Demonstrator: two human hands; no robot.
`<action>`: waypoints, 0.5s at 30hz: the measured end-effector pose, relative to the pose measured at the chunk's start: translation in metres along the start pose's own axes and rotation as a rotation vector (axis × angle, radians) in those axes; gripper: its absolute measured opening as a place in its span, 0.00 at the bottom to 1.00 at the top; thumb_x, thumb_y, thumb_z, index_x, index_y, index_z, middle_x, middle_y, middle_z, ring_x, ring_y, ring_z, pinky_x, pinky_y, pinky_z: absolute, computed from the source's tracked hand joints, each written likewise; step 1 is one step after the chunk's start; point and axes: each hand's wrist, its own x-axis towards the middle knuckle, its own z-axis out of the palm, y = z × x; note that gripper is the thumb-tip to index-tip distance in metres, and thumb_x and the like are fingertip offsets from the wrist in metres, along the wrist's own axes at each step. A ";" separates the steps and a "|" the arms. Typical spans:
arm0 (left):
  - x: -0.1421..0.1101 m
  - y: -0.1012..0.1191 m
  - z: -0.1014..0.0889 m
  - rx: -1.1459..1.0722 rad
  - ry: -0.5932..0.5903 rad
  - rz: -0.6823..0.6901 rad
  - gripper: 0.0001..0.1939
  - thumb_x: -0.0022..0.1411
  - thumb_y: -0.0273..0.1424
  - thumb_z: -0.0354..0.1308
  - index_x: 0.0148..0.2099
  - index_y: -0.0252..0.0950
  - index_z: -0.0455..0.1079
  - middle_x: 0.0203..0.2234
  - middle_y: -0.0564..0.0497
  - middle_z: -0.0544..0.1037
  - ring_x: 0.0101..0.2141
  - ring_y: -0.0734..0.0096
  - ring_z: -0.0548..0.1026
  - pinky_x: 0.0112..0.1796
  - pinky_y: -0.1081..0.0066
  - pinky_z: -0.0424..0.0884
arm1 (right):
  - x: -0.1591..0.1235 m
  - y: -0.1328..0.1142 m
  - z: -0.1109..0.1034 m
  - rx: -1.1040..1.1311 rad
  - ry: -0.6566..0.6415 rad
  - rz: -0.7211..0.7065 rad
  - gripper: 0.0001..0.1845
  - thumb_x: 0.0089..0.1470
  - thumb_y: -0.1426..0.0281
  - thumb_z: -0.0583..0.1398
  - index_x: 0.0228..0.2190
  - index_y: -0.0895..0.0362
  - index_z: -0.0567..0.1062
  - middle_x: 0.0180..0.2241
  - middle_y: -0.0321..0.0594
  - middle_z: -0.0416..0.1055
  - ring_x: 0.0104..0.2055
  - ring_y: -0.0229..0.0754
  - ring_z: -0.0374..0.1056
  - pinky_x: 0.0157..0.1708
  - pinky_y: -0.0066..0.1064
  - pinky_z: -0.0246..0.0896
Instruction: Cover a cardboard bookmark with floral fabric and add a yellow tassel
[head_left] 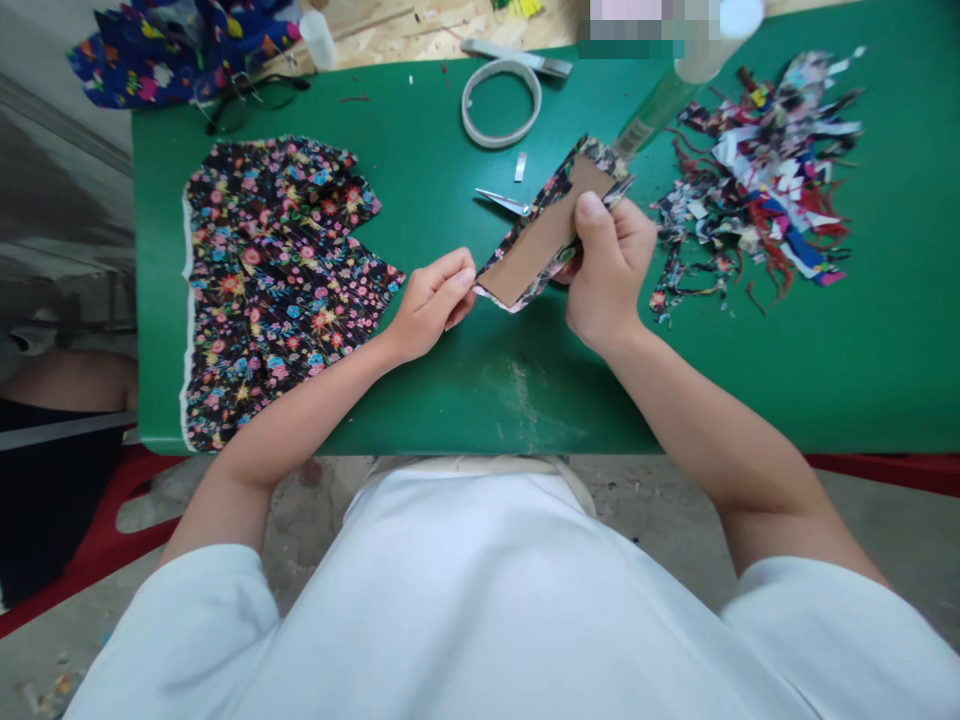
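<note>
A brown cardboard strip (546,238) wrapped at its edges in dark floral fabric is held tilted above the green table (480,390). My right hand (609,272) is closed around its middle, thumb pressed on the cardboard face. My left hand (433,302) pinches the strip's lower left corner with its fingers curled. Small scissors (504,202) lie on the table just behind the strip, partly hidden by it.
A large piece of floral fabric (274,280) lies on the left. A heap of fabric scraps (757,190) sits at the right. A roll of tape (501,102), a glue bottle (679,85), glasses (251,98) and more cloth (172,50) are at the back.
</note>
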 end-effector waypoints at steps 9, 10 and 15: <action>0.003 0.003 0.002 -0.017 -0.011 -0.044 0.30 0.65 0.61 0.49 0.30 0.39 0.59 0.17 0.58 0.60 0.16 0.80 0.61 0.16 0.76 0.55 | -0.011 -0.007 -0.002 -0.019 -0.410 -0.065 0.37 0.49 0.37 0.63 0.15 0.54 0.60 0.16 0.33 0.54 0.20 0.33 0.51 0.19 0.30 0.48; 0.003 0.002 0.002 -0.018 -0.011 -0.040 0.30 0.65 0.61 0.49 0.30 0.39 0.59 0.17 0.58 0.59 0.16 0.81 0.61 0.16 0.77 0.55 | -0.012 -0.009 -0.002 -0.030 -0.465 -0.075 0.35 0.51 0.39 0.63 0.16 0.55 0.62 0.17 0.33 0.56 0.20 0.33 0.52 0.19 0.29 0.49; 0.002 -0.004 0.000 0.006 0.005 0.015 0.27 0.66 0.58 0.51 0.32 0.39 0.60 0.20 0.59 0.60 0.17 0.82 0.62 0.18 0.77 0.58 | -0.013 -0.013 -0.003 -0.015 -0.666 -0.138 0.28 0.58 0.48 0.61 0.19 0.56 0.70 0.18 0.33 0.62 0.20 0.33 0.58 0.21 0.28 0.55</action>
